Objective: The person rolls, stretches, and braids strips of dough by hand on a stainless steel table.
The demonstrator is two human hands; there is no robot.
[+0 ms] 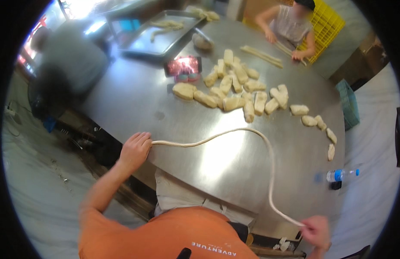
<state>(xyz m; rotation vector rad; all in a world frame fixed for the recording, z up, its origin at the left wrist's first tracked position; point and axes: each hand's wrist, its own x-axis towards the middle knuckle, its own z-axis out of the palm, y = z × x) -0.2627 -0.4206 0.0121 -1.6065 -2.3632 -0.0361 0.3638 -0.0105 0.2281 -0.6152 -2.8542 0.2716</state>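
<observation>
A long, thin rope of dough [271, 159] curves across the metal table in front of me. My left hand [136, 149] is closed round its left end at the table's near left edge. The other end is pinched in my right hand [315, 232], low at the right by the table's near edge; this hand is slightly blurred. Beyond the rope lies a heap of short, thick dough pieces [233, 102]. Several more dough pieces [309, 121] trail off along the right side.
A phone [183, 66] stands propped beside the heap. Farther back are a metal tray [137, 42] with dough strips and a tied bag [203, 42]. A water bottle [340, 175] lies at the right. Across the table, a co-worker [290, 30] handles dough strips; another person [70, 60] is at the left.
</observation>
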